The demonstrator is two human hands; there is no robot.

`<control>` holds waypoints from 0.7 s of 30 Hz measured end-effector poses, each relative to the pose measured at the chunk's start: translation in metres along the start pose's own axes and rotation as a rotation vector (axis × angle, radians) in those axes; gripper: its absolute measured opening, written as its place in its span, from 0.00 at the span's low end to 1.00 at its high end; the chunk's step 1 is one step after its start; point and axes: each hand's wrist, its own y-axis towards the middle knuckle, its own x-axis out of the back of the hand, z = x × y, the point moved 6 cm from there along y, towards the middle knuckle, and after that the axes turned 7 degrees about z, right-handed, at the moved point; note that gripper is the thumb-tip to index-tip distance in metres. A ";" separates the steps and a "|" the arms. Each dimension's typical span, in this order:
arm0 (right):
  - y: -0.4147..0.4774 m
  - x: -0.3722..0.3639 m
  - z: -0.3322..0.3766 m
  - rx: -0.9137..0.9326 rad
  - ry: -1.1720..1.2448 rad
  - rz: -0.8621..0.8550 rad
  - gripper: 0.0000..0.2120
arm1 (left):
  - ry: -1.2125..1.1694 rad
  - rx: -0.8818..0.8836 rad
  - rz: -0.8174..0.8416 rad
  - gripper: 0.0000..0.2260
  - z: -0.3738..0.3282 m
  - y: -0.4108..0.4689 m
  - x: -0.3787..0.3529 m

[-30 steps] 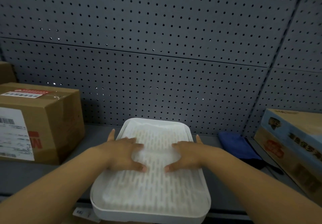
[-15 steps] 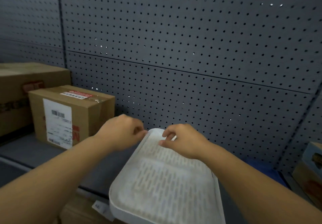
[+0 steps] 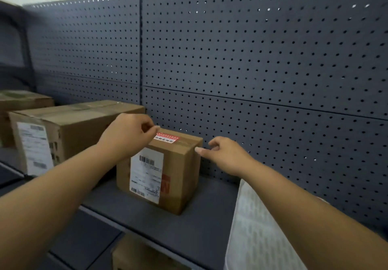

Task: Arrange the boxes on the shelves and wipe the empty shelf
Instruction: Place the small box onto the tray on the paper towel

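Both hands have been lifted off the white tray (image 3: 258, 234) since half a second ago and carried over to the small cardboard box (image 3: 165, 171); the tray is now left lying on the shelf (image 3: 189, 229), under the right forearm. The left hand (image 3: 130, 135) is held loosely curled above the box's top rear edge, its fingers (image 3: 154, 128) narrow and empty; whether the box is touched cannot be told. The right hand (image 3: 228, 156) hovers just beside the box's right top corner, fingers (image 3: 199, 150) half curled, nothing gripped.

Arranging appears to be partly done: the tray is judged placed, this box is about to be shifted, and wiping is not yet begun. No cloth is seen.

Counted: three cardboard boxes at shelf level, namely the small one between the hands, a larger box (image 3: 69, 127) beyond the left fingers, and a third box (image 3: 19, 101) further left. A fourth box (image 3: 136, 255) is glimpsed below the shelf. One tray.
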 end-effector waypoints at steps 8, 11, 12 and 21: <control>0.033 -0.031 0.014 -0.230 0.219 -0.044 0.38 | -0.154 0.230 0.029 0.26 0.088 0.023 -0.017; 0.035 -0.043 0.014 -0.303 0.346 0.008 0.35 | -0.294 0.312 0.126 0.29 0.100 0.026 -0.036; 0.036 -0.047 0.014 -0.310 0.381 0.030 0.32 | -0.346 0.338 0.154 0.30 0.104 0.028 -0.042; 0.036 -0.062 0.016 -0.328 0.557 0.049 0.24 | -0.577 0.377 0.182 0.20 0.124 0.038 -0.056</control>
